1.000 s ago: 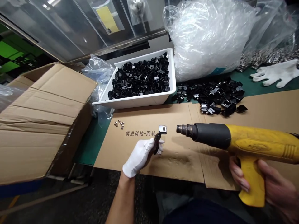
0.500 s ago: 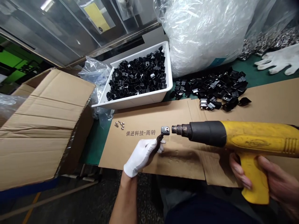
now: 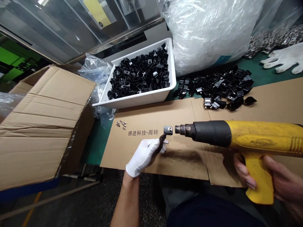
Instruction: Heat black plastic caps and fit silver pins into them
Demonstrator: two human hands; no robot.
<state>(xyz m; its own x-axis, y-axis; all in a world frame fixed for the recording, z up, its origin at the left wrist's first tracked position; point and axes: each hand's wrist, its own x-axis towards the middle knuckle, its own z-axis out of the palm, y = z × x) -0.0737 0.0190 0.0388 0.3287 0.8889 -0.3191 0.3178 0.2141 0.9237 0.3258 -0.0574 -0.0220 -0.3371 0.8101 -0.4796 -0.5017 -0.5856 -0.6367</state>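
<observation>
My left hand (image 3: 142, 156), in a white glove, is closed round a pair of dark pliers (image 3: 161, 141). At the pliers' tip sits a small black plastic part (image 3: 166, 130) with a round metal insert facing up. My bare right hand (image 3: 279, 176) grips the handle of a yellow heat gun (image 3: 262, 135). Its stepped metal nozzle (image 3: 184, 130) points left at the black part, with a small gap between them. Several small metal inserts (image 3: 121, 124) lie on the cardboard sheet (image 3: 139, 116) to the left.
Behind the sheet stands a white tray (image 3: 144, 101) full of black parts. To its right lies a pile of black parts (image 3: 220, 86) below a big clear plastic bag (image 3: 213, 34). A white glove (image 3: 284, 58) rests at far right. An open cardboard box (image 3: 44, 123) stands left.
The whole view has shifted slightly. Both hands keep their grips, and the nozzle still points at the black part.
</observation>
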